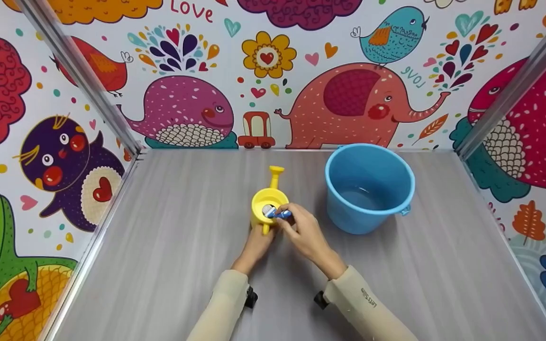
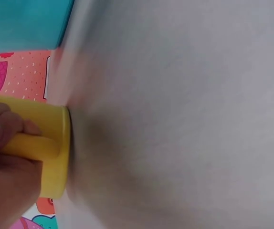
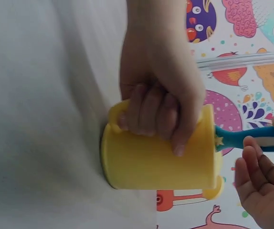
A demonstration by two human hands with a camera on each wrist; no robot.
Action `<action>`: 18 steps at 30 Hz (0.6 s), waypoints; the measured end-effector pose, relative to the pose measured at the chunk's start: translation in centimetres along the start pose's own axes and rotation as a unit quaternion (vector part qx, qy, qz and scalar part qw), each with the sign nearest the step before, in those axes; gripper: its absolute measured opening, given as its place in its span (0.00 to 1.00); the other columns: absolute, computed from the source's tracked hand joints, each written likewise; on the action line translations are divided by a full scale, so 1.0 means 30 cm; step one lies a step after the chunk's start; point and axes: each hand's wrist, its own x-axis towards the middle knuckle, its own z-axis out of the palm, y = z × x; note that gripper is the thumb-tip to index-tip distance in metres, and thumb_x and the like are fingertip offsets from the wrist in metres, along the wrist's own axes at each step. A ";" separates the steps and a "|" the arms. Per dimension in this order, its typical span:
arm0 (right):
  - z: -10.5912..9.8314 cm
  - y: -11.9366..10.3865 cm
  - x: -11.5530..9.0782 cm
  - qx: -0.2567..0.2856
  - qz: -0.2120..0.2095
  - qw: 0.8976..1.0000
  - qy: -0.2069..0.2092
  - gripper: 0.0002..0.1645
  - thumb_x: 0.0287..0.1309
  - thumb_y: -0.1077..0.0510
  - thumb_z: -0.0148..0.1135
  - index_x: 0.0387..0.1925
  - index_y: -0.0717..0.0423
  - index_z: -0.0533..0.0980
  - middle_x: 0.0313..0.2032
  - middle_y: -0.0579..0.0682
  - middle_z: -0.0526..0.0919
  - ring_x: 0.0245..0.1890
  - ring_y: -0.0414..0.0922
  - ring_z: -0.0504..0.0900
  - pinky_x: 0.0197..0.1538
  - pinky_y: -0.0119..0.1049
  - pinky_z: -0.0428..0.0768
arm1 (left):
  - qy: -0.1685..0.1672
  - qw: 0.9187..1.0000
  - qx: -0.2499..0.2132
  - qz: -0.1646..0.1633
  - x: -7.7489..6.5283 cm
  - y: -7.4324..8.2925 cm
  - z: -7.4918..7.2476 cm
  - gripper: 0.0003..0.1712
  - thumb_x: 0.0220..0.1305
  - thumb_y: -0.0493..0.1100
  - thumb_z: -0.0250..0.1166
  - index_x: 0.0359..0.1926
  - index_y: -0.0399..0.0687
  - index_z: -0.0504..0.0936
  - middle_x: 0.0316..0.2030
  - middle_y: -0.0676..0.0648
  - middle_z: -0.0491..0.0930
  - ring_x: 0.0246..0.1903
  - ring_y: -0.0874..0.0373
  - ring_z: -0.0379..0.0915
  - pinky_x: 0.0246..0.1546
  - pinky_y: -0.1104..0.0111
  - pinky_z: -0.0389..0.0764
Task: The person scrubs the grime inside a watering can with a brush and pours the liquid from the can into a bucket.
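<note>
A small yellow watering can (image 1: 259,201) stands upright on the table, its spout pointing to the back wall. My left hand (image 1: 258,240) grips the can's handle, with fingers curled round it in the right wrist view. My right hand (image 1: 308,232) pinches a blue-handled tool (image 3: 235,138) above the can. A pale inset and a small yellow star mark its handle. In the head view the tool's pale end reaches into the can's mouth; its exact kind cannot be told. The left wrist view shows only the can's lower side and the left hand (image 2: 8,176).
A blue bucket (image 1: 358,220) stands upright to the right of the watering can, with nothing but its bottom visible inside. Walls with cartoon animals close off the back and sides of the grey table (image 1: 173,227). Metal posts (image 1: 88,80) run up the corners.
</note>
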 end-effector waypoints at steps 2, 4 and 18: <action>-0.003 -0.007 -0.001 -0.013 -0.010 1.000 -0.001 0.09 0.67 0.57 0.61 0.46 0.55 0.77 0.42 0.50 0.82 0.38 0.40 0.78 0.42 0.34 0.81 | -0.002 1.000 0.002 0.004 -0.002 0.000 -0.003 0.21 0.69 0.42 0.57 0.54 0.28 0.76 0.35 0.41 0.79 0.33 0.57 0.68 0.37 0.67 0.71; -0.002 -0.012 0.002 -0.033 -0.009 0.999 -0.006 0.10 0.68 0.54 0.60 0.46 0.55 0.76 0.41 0.49 0.81 0.38 0.41 0.78 0.43 0.35 0.80 | -0.005 1.000 -0.008 -0.002 -0.004 0.000 -0.005 0.22 0.69 0.43 0.57 0.56 0.29 0.75 0.32 0.45 0.76 0.33 0.58 0.68 0.37 0.68 0.70; -0.001 -0.073 0.131 -0.127 0.041 0.988 -0.075 0.18 0.73 0.45 0.50 0.48 0.56 0.72 0.40 0.51 0.77 0.41 0.46 0.74 0.50 0.42 0.79 | -0.019 0.998 -0.060 0.018 0.025 -0.018 -0.022 0.24 0.69 0.43 0.59 0.61 0.34 0.69 0.27 0.54 0.67 0.28 0.63 0.65 0.33 0.71 0.68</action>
